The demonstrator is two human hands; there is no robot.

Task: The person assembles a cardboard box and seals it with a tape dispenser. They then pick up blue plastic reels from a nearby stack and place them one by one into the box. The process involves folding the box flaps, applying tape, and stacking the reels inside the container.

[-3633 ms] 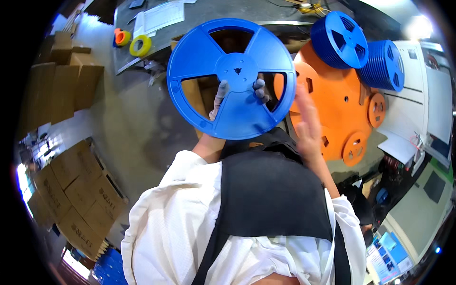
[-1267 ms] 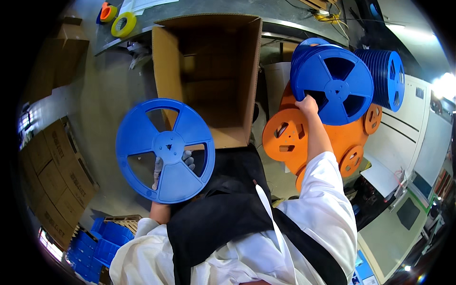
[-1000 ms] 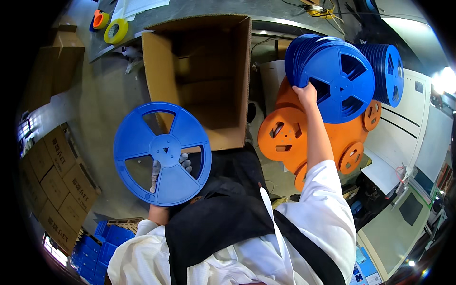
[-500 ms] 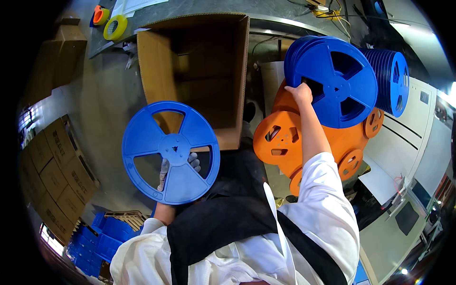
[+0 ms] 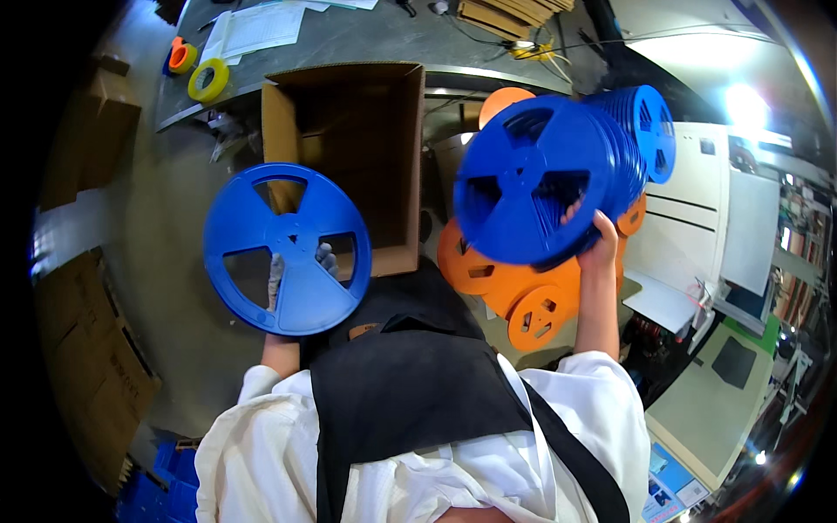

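My left hand, in a grey glove, is closed on a blue plastic reel from beneath. Its fingers show through the cut-out windows, and the reel faces up in front of the box. At the right, my bare right hand grips the lower right rim of another blue reel, thumb outside and fingertips inside a window. This reel is tilted against a row of blue reels; whether it is apart from them I cannot tell. Orange reels lie below it.
An open cardboard box stands between my hands, beside the grey table. Tape rolls and papers lie on that table. Closed cartons are stacked at the left; a white cabinet stands at the right.
My right hand has shifted from the reel's left side to its lower right rim, and the front blue reel has tilted and come leftward. My left hand keeps its reel. The view has turned slightly.
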